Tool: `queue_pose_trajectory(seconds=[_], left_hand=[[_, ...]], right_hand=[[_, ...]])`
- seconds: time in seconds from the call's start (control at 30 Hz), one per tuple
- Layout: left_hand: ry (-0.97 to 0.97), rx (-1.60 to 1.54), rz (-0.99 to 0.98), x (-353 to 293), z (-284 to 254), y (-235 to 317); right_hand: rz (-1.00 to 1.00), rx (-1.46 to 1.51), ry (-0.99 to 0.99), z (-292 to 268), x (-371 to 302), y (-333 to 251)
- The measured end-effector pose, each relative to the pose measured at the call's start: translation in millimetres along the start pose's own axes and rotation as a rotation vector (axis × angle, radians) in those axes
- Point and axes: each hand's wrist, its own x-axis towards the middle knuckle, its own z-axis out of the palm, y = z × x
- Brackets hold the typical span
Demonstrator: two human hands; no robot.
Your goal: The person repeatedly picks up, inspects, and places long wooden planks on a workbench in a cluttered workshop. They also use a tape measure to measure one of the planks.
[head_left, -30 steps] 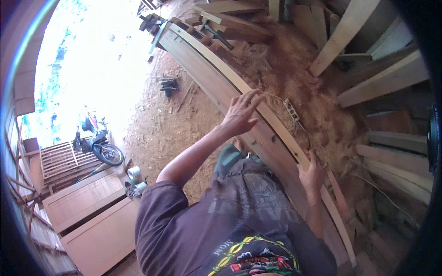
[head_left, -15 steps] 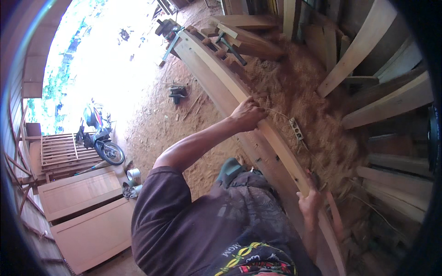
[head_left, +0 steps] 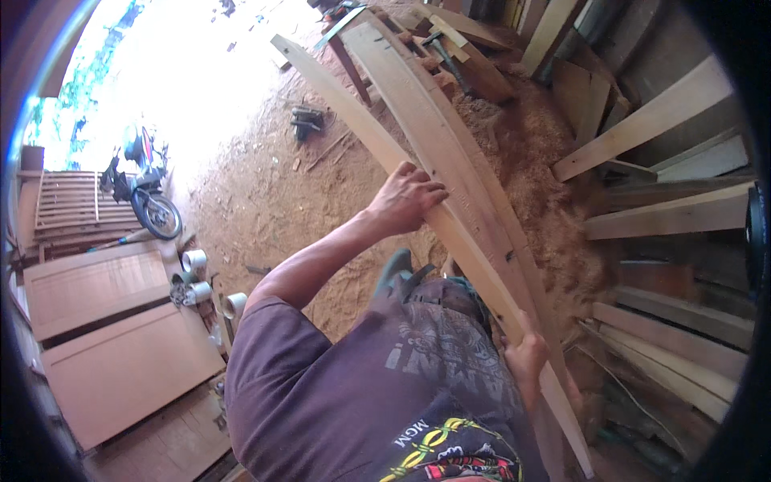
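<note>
1. Two hands grip a long plank (head_left: 450,217): left hand (head_left: 409,197) clamped mid-length, right hand (head_left: 526,353) closed round near end.
2. Since 1 s ago, left hand slid further up; plank swung w/ it, still resting along bench (head_left: 401,56).
3. Looks mid-reposition.

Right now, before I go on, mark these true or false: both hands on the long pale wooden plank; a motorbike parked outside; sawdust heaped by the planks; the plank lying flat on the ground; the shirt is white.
1. Both hands grip the long pale wooden plank: true; left hand, right hand.
2. A motorbike stands outside: true.
3. A sawdust heap lies beside the planks: true.
4. The plank lies flat on the ground: false; it is held up.
5. The shirt is white: false; it is dark purple.
</note>
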Motion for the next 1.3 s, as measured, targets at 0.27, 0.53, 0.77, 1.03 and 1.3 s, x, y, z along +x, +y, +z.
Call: queue_pose_trajectory(seconds=[0.27,0.53,0.77,1.03,1.3], left_hand=[[0.179,-0.005,-0.22,-118.1,35.6,-40.0],[0.267,-0.03,-0.383,-191.8,72.9,-41.3],[0.24,-0.084,-0.456,-219.3,113.9,-32.1],[-0.068,-0.237,-0.312,-215.5,79.5,-52.9],[-0.495,-0.409,-0.448,-151.9,142.1,-118.9]], right_hand=[[-0.258,-0.05,0.008,39.2,19.5,-49.6],[-0.429,-0.087,0.028,78.2,41.0,-65.4],[-0.535,-0.151,0.086,106.4,42.3,-53.2],[-0.582,-0.192,0.175,125.6,34.2,-47.1],[-0.595,-0.224,0.314,132.9,16.0,-43.5]])
